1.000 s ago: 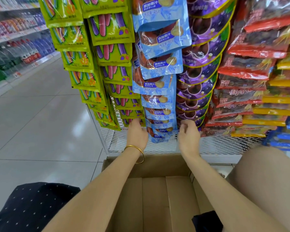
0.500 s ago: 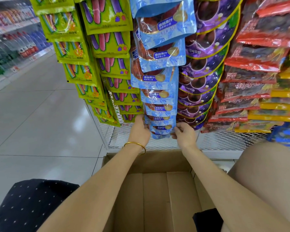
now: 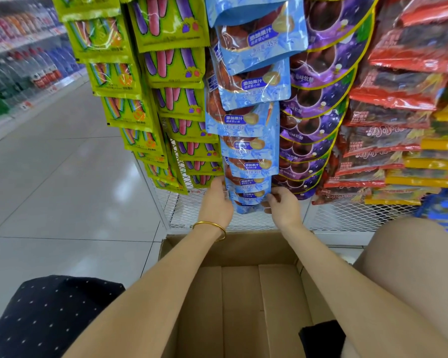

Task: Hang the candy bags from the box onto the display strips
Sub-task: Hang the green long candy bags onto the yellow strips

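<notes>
L hand (image 3: 217, 202) & R hand (image 3: 282, 205) both pinched the lowest blue bags (image 3: 247, 196) at the strip's bottom end, fingers curled on the edges. Box (image 3: 246, 301) near, below the rack (image 3: 184, 210), flaps open.

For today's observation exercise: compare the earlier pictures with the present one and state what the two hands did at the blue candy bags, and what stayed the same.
Both hands closed in on the lowest blue candy bags: the left hand rose to their left edge, and the right hand shifted left, its fingers now curled at their right edge. The cardboard box stayed put, no bags visible inside, and the green bags and purple bags hang as before.
</notes>
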Available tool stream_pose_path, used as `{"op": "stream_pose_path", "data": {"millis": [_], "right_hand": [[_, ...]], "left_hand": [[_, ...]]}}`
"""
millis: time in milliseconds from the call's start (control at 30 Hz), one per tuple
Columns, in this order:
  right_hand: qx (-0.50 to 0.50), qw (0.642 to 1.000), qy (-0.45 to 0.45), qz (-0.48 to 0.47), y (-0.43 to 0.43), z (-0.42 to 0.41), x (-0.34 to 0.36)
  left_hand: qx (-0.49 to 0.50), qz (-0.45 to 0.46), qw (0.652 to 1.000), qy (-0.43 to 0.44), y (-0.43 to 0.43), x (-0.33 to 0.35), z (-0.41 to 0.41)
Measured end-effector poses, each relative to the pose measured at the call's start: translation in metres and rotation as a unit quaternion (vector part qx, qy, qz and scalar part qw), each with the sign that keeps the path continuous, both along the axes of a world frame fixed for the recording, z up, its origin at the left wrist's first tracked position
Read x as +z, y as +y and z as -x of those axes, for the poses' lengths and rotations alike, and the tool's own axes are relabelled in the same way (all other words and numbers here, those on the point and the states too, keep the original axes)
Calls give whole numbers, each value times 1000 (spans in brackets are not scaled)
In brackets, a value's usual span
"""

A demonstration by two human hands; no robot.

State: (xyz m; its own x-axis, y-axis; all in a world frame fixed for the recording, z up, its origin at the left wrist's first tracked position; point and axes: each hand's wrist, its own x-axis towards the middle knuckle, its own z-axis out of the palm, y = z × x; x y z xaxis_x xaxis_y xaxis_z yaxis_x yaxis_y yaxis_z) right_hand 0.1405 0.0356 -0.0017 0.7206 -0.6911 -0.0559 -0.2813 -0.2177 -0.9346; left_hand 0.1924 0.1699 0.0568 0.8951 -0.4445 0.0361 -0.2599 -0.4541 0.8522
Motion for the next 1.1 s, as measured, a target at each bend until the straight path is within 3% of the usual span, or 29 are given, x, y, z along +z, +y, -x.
{"op": "stream_pose_path", "data": {"millis": [100,167,267,333,500,733,900,1100], "right_hand": [[-52,990,20,127,2,10,7],[-102,972,-62,203,8,19,25],[-135,944,-216,210,21,24,65],[-114,940,-253,197,26,19,82],[-47,947,-253,191,36,11,96],[-33,957,-241,158,39,13,104],[-48,951,-271,141,37,10,122],[-18,937,-321,136,30,5,142]], "left_hand": [[89,36,992,-76,2,7,-2],[160,124,970,-132,3,24,-1],[186,247,929,-201,-1,61,4],[171,269,927,-197,-8,78,6],[149,200,947,-203,-19,85,7],[136,160,958,-193,-21,96,11],[168,54,960,-218,-28,115,14],[169,42,957,-233,-27,123,6]]}}
